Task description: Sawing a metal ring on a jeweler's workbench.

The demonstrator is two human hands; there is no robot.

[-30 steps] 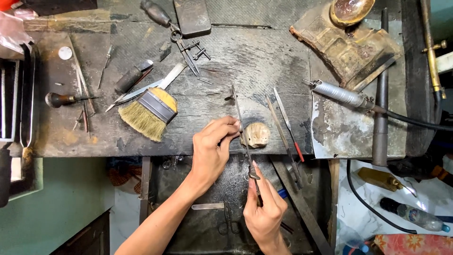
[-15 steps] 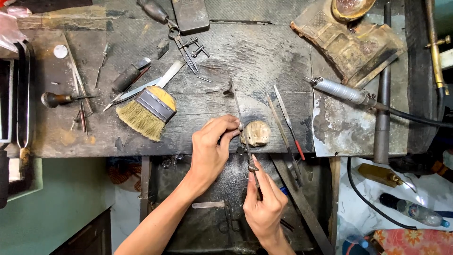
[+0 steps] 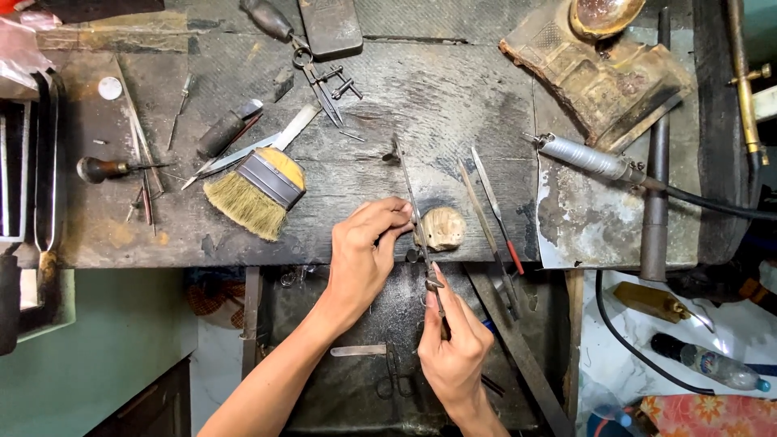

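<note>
My right hand (image 3: 453, 348) grips the handle of a thin metal file (image 3: 411, 198), whose long blade runs up over the worn wooden workbench (image 3: 453, 105). My left hand (image 3: 364, 251) pinches a small piece against the bench edge beside the file blade; the piece itself is too small to make out. A rounded wooden peg (image 3: 443, 228) sticks out at the bench edge just right of my left fingers.
A flat paintbrush (image 3: 255, 190) lies left of my hands. Two more files (image 3: 490, 214) lie to the right, then a rotary handpiece (image 3: 587, 158) with cable and a dark hammer (image 3: 654, 186). Dividers (image 3: 324, 85) and small tools sit further back. A tray (image 3: 388, 364) hangs below.
My right hand has slid the file slightly forward and back along the piece. My left hand has stayed pinched at the bench edge.
</note>
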